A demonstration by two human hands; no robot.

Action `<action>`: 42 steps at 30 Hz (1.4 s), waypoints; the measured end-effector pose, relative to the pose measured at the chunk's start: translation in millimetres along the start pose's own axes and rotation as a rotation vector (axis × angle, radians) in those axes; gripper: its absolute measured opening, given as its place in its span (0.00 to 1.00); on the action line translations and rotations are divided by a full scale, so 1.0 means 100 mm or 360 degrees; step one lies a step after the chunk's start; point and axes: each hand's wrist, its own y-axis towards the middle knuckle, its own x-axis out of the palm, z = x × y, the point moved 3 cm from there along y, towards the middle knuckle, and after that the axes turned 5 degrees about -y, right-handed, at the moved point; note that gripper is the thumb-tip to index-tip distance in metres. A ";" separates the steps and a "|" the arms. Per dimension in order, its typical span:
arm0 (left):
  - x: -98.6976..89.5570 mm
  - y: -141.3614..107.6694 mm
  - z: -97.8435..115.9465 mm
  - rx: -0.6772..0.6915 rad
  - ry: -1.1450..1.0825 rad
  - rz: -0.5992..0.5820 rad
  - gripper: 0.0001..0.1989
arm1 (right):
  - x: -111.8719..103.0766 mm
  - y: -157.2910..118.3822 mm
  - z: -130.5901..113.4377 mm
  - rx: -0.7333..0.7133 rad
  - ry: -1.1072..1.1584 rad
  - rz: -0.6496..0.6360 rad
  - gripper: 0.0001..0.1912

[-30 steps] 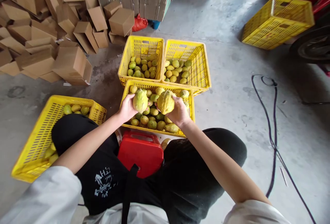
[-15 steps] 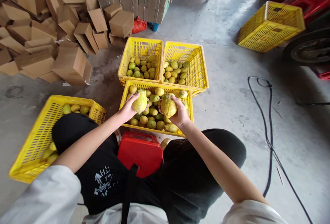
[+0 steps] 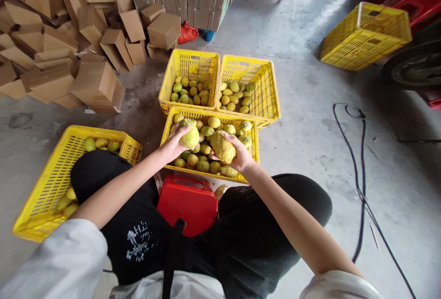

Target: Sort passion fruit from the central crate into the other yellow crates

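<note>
In my left hand (image 3: 172,145) is a smooth, pale yellow-green lemon (image 3: 190,135), with the thumb lying over its top. Bumpier and deeper yellow, a large lemon (image 3: 222,146) is gripped in my right hand (image 3: 243,155), tilted with one end toward the upper left. Both hands are raised over the front yellow crate (image 3: 253,180), apart from each other. That crate holds many yellow and green lemons (image 3: 203,166), partly hidden by my hands and the two held fruits.
Behind stand a left crate (image 3: 165,78) and a right crate (image 3: 268,87), both with lemons. Another crate (image 3: 44,188) is by my left knee. A red stool (image 3: 188,205) sits between my legs. Cartons (image 3: 93,83) pile up at left; a black cable (image 3: 361,170) lies at right.
The lemon in my right hand has turned, its lower end swinging toward the right. The lemon in my left hand has rotated slightly. Both hands stay over the front crate.
</note>
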 end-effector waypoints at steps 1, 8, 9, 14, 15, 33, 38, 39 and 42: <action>0.00 0.00 0.00 -0.0002 0.0019 -0.0013 0.27 | 0.00 0.00 0.00 -0.0001 -0.0001 0.0003 0.19; -0.02 0.04 -0.01 -0.0074 -0.0046 0.0033 0.25 | 0.04 0.01 -0.09 -0.0129 0.0140 0.0051 0.18; -0.03 0.04 0.00 -0.0093 -0.0086 0.0054 0.23 | 0.05 0.01 -0.12 -0.0179 0.0172 0.0030 0.18; -0.03 0.05 0.00 -0.0191 -0.0183 0.0076 0.18 | 0.09 -0.03 -0.18 -0.0344 0.0185 -0.0008 0.18; -0.03 0.05 -0.01 -0.0183 -0.0143 0.0066 0.17 | 0.08 -0.03 -0.17 -0.0336 0.0171 0.0005 0.18; 0.07 0.02 -0.02 -0.0324 -0.0129 0.0163 0.12 | -0.04 0.04 -0.10 -0.0153 0.0197 -0.0015 0.17; 0.05 0.00 -0.05 -0.0205 -0.0099 0.0221 0.14 | -0.02 0.05 -0.09 -0.0169 0.0099 -0.0002 0.19; 0.05 0.00 -0.05 -0.0200 -0.0085 0.0255 0.14 | -0.03 0.05 -0.08 -0.0149 0.0064 0.0035 0.19; 0.05 -0.01 -0.04 -0.0266 -0.0071 0.0317 0.14 | -0.05 0.04 -0.02 -0.0040 -0.0006 0.0127 0.20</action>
